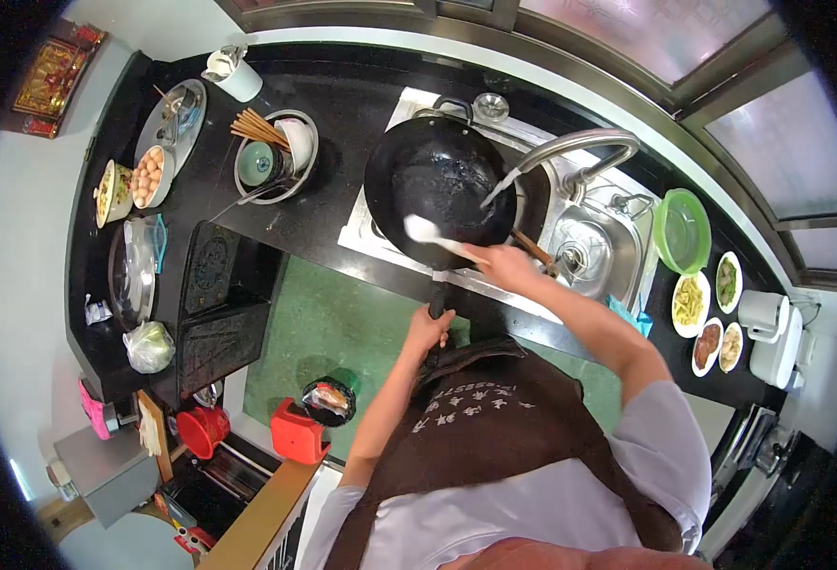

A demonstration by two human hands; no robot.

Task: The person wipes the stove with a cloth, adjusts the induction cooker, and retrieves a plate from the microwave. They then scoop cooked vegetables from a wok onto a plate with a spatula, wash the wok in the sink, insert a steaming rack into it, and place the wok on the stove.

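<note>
My left hand [430, 331] is wrapped round the black handle [437, 296] of a large wok. The wok [418, 166] sits over the edge of the steel sink, and water from the curved faucet [589, 142] runs into it. In my right hand [508, 270] is a light-coloured brush-like tool [424, 230], its white head at the wok's near inner wall. The wok's inside looks dark and wet.
Right of the sink basin [584, 249] are a green bowl [681, 231] and several small plates of food. To the left stand a metal bowl [306, 171] with chopsticks, a bowl of eggs [152, 177] and a bagged cabbage [149, 347].
</note>
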